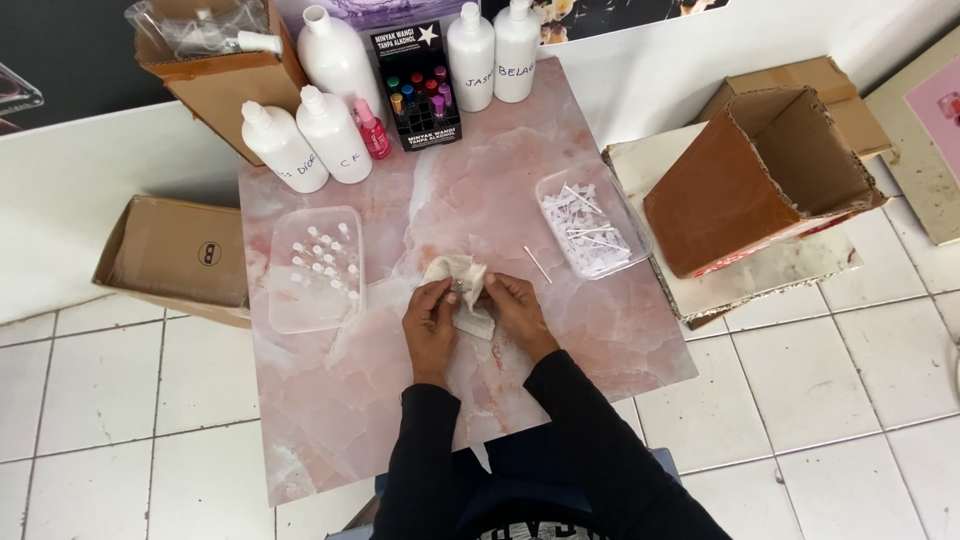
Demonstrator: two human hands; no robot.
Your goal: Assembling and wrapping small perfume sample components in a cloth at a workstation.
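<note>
A pink marble-patterned board (560, 330) rests on a white tiled floor (830, 400) among cardboard boxes. At its centre, the left hand (430, 322) and right hand (515, 308) both grip a cream cloth (455, 272), pinching a small item between them.

Bright even light, soft shadows, sharp focus

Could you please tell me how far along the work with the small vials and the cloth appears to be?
Done: a clear tray left of the hands holds several small white-capped vials. In hand: both the left hand and right hand hold a cream cloth around a small item. Left: the right-hand container holds many white dip tubes; one loose tube lies beside it.
</note>
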